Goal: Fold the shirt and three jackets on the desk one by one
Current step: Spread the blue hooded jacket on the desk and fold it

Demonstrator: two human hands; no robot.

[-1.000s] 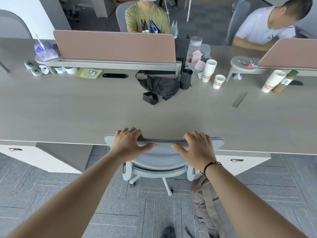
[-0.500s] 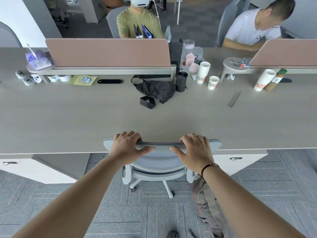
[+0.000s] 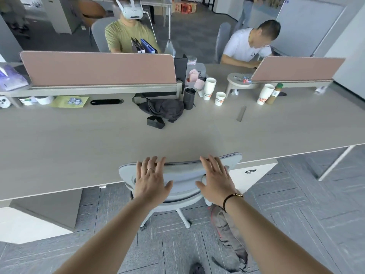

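My left hand (image 3: pixel 151 179) and my right hand (image 3: pixel 216 178) are spread open with straight fingers over the back of a grey office chair (image 3: pixel 182 177) pushed under the long beige desk (image 3: pixel 98 143). Whether the palms touch the chair back I cannot tell. A grey garment with red trim (image 3: pixel 230 236) lies crumpled on the floor under my right forearm. No shirt or jacket shows on the desk top. A dark bag (image 3: pixel 163 110) lies on the desk beyond the chair.
Pink divider screens (image 3: pixel 98 68) stand along the desk's far side. By the bag are a black tumbler (image 3: pixel 189 98), several paper cups (image 3: pixel 220 98), a bottle (image 3: pixel 273 93) and a ruler (image 3: pixel 241 113). Two people sit across the desk. White drawer units (image 3: pixel 250 176) sit below.
Both hands have let go of the chair's top edge and opened flat. The view has shifted back and tilted, showing more of the room.
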